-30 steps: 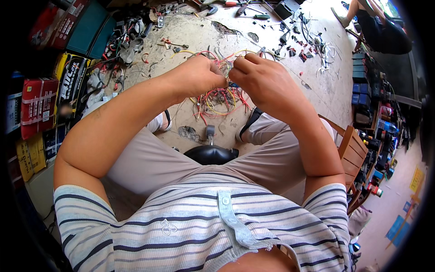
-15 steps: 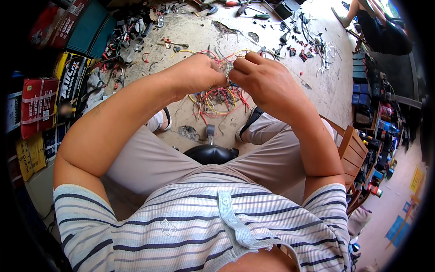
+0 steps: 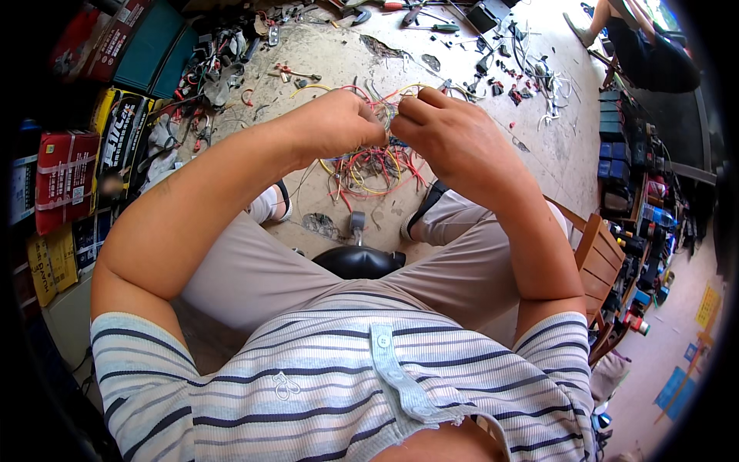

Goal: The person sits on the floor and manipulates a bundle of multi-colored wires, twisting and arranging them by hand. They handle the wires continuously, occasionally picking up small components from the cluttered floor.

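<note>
My left hand (image 3: 344, 121) is closed, its thumb and fingers pinched together. Close on its right, my right hand (image 3: 440, 127) is closed too, with its knuckles up and fingers curled. Thin strands of wire show in the narrow gap between the two hands, and both seem to pinch them; the fingertips are mostly hidden. Beyond and below the hands, a tangled heap of red, yellow and dark electric wires (image 3: 376, 173) lies on the concrete floor between my feet.
A black rounded object with a metal post (image 3: 359, 260) stands between my thighs. Boxes (image 3: 68, 177) are stacked at left. Tools (image 3: 431, 27) and cut wire scraps (image 3: 531, 77) litter the far floor. A wooden chair (image 3: 596, 258) is at right; another person's leg (image 3: 593, 23) shows far right.
Both hands stay almost in place. The right hand has shifted very slightly, its fingers turning a little; the gap between the hands looks slightly wider.
</note>
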`<state>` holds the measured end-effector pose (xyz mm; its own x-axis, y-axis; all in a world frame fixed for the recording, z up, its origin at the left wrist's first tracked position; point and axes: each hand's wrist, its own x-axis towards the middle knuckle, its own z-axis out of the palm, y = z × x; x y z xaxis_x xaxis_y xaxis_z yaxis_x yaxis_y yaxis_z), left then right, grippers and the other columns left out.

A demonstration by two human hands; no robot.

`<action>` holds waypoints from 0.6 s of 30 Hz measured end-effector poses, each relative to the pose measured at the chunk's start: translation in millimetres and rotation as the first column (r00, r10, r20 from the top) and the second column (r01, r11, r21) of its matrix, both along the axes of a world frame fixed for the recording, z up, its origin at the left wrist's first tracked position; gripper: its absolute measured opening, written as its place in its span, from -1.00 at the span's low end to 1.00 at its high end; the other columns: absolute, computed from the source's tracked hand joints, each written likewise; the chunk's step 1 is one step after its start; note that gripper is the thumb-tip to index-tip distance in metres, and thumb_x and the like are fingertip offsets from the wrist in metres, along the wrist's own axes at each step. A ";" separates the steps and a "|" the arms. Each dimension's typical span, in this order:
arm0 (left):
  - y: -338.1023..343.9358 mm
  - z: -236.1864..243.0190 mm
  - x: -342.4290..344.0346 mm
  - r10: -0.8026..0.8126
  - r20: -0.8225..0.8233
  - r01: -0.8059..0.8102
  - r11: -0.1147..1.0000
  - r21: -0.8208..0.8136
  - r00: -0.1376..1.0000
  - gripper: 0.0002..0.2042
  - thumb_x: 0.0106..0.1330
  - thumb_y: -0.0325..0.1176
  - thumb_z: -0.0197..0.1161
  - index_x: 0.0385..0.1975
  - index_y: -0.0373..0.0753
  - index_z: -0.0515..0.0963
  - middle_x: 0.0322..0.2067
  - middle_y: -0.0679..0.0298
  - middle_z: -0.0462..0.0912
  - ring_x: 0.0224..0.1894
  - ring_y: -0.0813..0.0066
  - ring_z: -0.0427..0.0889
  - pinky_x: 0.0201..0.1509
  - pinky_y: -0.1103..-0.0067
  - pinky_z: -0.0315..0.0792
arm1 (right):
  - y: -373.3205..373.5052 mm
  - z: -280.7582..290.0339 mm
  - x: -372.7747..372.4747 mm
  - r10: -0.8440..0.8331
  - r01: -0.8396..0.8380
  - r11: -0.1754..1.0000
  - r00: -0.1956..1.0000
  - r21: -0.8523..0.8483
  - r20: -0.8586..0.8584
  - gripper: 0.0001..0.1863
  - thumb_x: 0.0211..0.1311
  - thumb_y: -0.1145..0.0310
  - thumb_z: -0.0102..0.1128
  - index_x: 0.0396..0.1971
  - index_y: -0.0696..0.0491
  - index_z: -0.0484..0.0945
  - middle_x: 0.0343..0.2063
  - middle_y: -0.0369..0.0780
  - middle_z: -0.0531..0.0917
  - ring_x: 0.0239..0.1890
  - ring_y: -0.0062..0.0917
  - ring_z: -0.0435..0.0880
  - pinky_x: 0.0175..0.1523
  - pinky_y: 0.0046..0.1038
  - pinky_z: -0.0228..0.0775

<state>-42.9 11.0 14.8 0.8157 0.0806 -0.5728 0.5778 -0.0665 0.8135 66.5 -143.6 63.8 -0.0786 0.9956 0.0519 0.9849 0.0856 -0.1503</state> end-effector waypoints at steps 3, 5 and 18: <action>2.5 0.3 0.9 -0.036 -0.015 0.036 0.999 0.013 0.999 -0.84 0.07 -0.34 0.30 -0.47 -0.31 0.59 -0.50 0.34 0.57 -0.44 0.64 0.43 -0.33 0.66 0.29 | 0.5 -2.5 0.5 -0.038 0.040 0.998 0.998 0.045 -0.055 -0.85 -0.10 0.46 0.11 -0.43 0.04 0.50 -0.41 -0.29 0.47 -0.23 -0.43 0.47 -0.21 -0.41 0.39; 3.2 -2.3 1.6 -0.026 0.010 0.026 0.999 0.026 1.000 -0.84 0.08 -0.35 0.30 -0.47 -0.32 0.59 -0.49 0.34 0.57 -0.44 0.64 0.45 -0.32 0.66 0.31 | 0.1 -4.0 3.8 -0.061 0.062 0.998 0.997 0.021 -0.050 -0.86 -0.07 0.45 0.10 -0.43 0.04 0.50 -0.41 -0.28 0.47 -0.24 -0.41 0.48 -0.21 -0.40 0.40; 6.7 -5.8 3.4 -0.047 0.088 0.044 0.998 0.033 0.995 -0.82 0.08 -0.39 0.26 -0.39 -0.38 0.60 -0.43 0.28 0.62 -0.35 0.60 0.53 -0.19 0.66 0.38 | 0.3 -8.0 13.5 -0.114 0.117 0.993 0.973 0.000 -0.199 -0.91 0.06 0.36 0.14 -0.44 0.04 0.50 -0.42 -0.24 0.47 -0.29 -0.35 0.49 -0.24 -0.33 0.39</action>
